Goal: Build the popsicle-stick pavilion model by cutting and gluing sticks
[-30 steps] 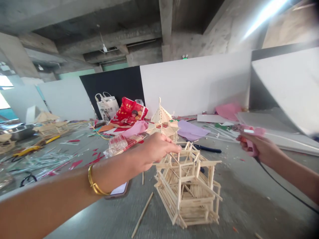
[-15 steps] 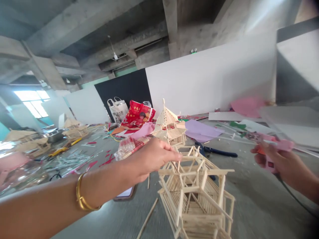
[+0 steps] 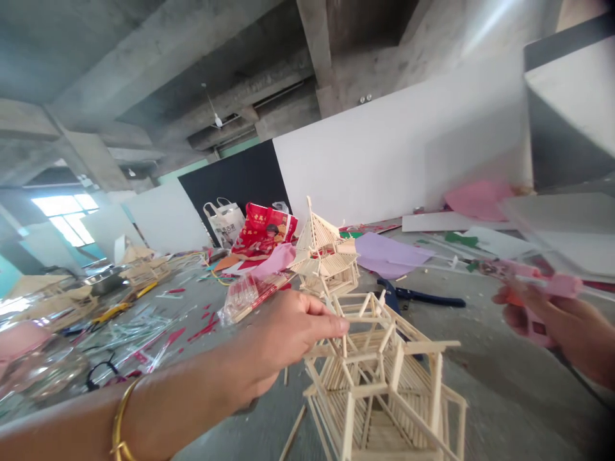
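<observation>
A frame of pale wooden sticks stands at the lower middle, with open cells and slatted parts. My left hand reaches in from the left, thumb and fingers pinched on a thin stick at the frame's upper left. Over at the right, my right hand is wrapped round a pink glue gun, its nozzle toward the left and its cord trailing down. Behind the frame rises a small stick tower with a pointed roof.
Dark blue pliers lie behind the frame. Purple paper, a red bag and a white bag are farther back. Left are wrapped sticks, scattered plastic strips, a yellow tool and more stick models.
The view has shifted slightly, and the frame and my left hand appear a little lower. My right hand with the glue gun appears slightly farther right.
</observation>
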Demonstrator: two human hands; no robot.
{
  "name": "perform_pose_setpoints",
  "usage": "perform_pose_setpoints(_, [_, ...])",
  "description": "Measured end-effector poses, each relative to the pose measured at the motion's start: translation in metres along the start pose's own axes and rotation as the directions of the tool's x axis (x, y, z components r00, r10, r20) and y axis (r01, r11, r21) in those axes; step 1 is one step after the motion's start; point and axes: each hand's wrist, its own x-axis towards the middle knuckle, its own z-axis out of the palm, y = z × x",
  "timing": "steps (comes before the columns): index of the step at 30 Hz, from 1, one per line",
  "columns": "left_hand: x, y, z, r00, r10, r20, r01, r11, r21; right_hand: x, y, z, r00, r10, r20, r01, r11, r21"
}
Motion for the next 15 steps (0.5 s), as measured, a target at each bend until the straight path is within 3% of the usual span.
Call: perform_pose_setpoints(15, [0.004, 0.004, -0.002, 0.993, -0.100, 0.068, 0.097, 0.994, 0.048, 0.007, 0.013, -0.006, 0.999, 0.028, 0.018, -0.028, 0.999, 0.026])
